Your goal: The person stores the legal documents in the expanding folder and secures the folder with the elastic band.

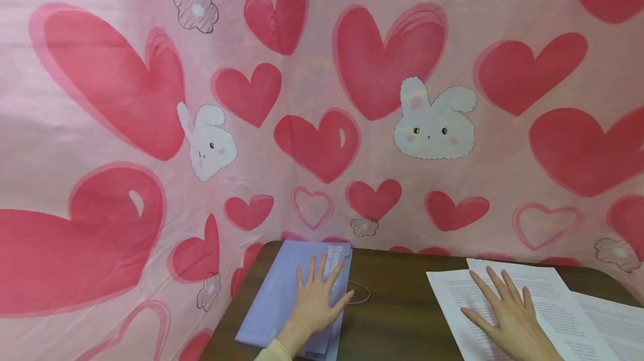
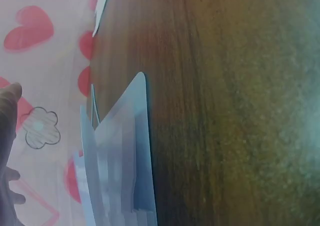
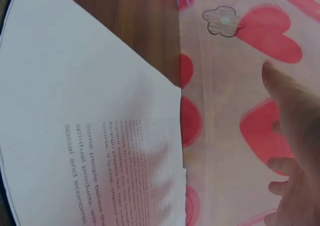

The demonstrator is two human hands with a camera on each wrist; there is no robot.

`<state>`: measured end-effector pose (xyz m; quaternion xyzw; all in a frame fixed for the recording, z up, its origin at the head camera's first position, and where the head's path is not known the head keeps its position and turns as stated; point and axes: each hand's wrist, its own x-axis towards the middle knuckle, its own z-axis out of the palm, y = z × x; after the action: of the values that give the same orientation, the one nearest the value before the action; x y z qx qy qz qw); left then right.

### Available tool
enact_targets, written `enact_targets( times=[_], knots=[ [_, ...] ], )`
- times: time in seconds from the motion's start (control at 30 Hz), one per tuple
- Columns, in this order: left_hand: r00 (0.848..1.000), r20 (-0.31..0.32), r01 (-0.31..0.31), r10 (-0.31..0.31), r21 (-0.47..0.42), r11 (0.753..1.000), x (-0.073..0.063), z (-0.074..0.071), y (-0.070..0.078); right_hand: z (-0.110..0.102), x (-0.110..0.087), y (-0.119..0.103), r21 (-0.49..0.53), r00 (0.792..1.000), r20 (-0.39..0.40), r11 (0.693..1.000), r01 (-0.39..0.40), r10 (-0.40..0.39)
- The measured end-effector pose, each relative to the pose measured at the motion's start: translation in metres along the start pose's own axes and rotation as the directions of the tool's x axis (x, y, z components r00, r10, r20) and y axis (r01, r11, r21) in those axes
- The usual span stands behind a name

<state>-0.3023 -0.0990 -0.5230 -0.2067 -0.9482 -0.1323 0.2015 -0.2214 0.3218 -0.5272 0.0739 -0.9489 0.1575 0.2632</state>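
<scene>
While the left hand (image 1: pixel 318 300) hovers, spread and empty, over the lilac document folder (image 1: pixel 274 300) on the table (image 1: pixel 392 294), the right hand (image 1: pixel 512 316), likewise empty, hovers over printed sheets (image 1: pixel 548 288). Folder: probably light, semi-rigid, slippery; hold by long edges. Sheets: probably limp; pinch corners.

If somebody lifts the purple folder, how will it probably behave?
The purple folder will probably bend somewhat, because its layers look thin. It may fan open, since those layers stand apart at one edge in the left wrist view. It might slide easily, as its surface looks smooth.
</scene>
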Motion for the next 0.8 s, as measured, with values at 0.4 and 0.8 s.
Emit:
enact_targets(
  times=[0.4, 0.8],
  knots=[
    [0.987, 0.152, -0.025, 0.047, -0.142, 0.99, -0.001, -0.014, -0.025, 0.002, 0.001, -0.004, 0.043, 0.999, 0.041, 0.999, 0.001, -0.002],
    [0.982, 0.184, 0.078, -0.044, -0.181, 0.98, -0.011, -0.012, -0.078, 0.028, -0.008, -0.05, 0.102, 0.986, -0.041, 0.981, 0.168, -0.165]
  ],
)
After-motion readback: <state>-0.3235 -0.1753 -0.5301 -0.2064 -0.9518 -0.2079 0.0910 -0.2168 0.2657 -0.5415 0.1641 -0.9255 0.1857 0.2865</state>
